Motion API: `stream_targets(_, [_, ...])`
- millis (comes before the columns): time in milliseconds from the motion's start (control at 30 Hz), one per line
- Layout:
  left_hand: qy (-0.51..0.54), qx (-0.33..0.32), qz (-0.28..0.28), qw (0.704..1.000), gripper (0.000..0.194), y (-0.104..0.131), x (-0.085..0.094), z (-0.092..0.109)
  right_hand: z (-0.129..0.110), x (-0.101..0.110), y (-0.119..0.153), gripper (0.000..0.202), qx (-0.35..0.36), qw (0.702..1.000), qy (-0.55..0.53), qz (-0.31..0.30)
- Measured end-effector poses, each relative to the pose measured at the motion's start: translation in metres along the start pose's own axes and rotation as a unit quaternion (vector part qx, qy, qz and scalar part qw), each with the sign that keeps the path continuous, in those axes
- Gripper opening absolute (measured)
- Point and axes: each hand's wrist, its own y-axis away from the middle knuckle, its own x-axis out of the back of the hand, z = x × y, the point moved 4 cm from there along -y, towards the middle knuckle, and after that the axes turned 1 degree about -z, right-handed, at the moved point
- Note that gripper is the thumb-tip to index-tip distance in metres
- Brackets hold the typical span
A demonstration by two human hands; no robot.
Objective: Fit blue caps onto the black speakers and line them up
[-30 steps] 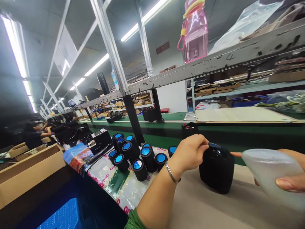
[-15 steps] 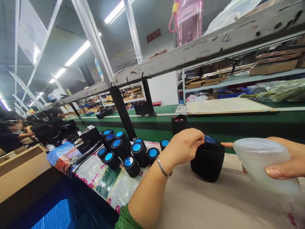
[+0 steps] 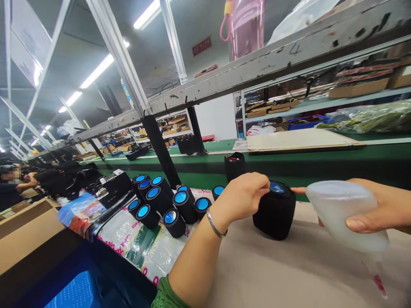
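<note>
Since the earlier frames the view has swung left and down: the black speaker (image 3: 274,210) sits further left in frame and the pink bottle (image 3: 245,25) on the overhead shelf is now cut off at the top. The hands' hold reads unchanged.

Left hand (image 3: 242,197): fingers (image 3: 261,188) curled and pinched at the near edge of the blue film disc (image 3: 276,187) on the speaker's top face. Whether the film is lifted or only touched cannot be told. The palm rests against the speaker's left flank, probably to steady it.

Right hand (image 3: 382,209): fingers closed around a translucent squeeze bottle (image 3: 345,214), thumb on its near side. One fingertip (image 3: 297,191) reaches past the bottle's end to touch the speaker's right upper edge, just opposite the left fingers. The bottle lies tilted sideways, probably kept ready while both hands work the top.

The speaker stands upright on the table (image 3: 282,273), between the two hands.

Left of the left fingers, well apart: a cluster of small black cylinders with blue tops (image 3: 160,203) on plastic sheeting (image 3: 154,252). Beyond the fingers runs a green conveyor (image 3: 337,162). Far left, another person (image 3: 9,184) is at work.
</note>
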Motion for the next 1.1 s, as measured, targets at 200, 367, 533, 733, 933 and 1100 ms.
stream_targets(200, [-0.005, 0.006, -0.006, 1.000, 0.012, -0.001, -0.002, -0.004, 0.003, -0.004, -0.004, 0.103, 0.007, 0.994, -0.057, 0.096])
stream_targets(367, [-0.027, 0.008, -0.023, 0.999, 0.014, -0.001, -0.002, -0.005, -0.021, -0.021, -0.014, 0.088, 0.012, 0.950, -0.133, 0.284])
stream_targets(533, [-0.026, 0.017, -0.032, 0.999, 0.018, -0.001, -0.001, -0.006, -0.023, -0.021, -0.014, 0.088, 0.009, 0.949, -0.138, 0.284])
stream_targets(733, [-0.001, 0.042, 0.009, 0.999, 0.034, 0.001, 0.009, -0.004, 0.020, 0.000, 0.001, 0.102, -0.019, 0.997, -0.056, 0.048])
stream_targets(933, [0.017, 0.035, -0.031, 0.999, 0.041, 0.002, 0.007, 0.001, 0.030, 0.006, 0.003, 0.108, -0.014, 0.999, -0.044, -0.012])
stream_targets(1100, [0.065, 0.073, 0.019, 0.995, 0.028, 0.002, 0.004, 0.002, 0.021, 0.002, -0.002, 0.112, 0.012, 0.999, -0.035, -0.009])
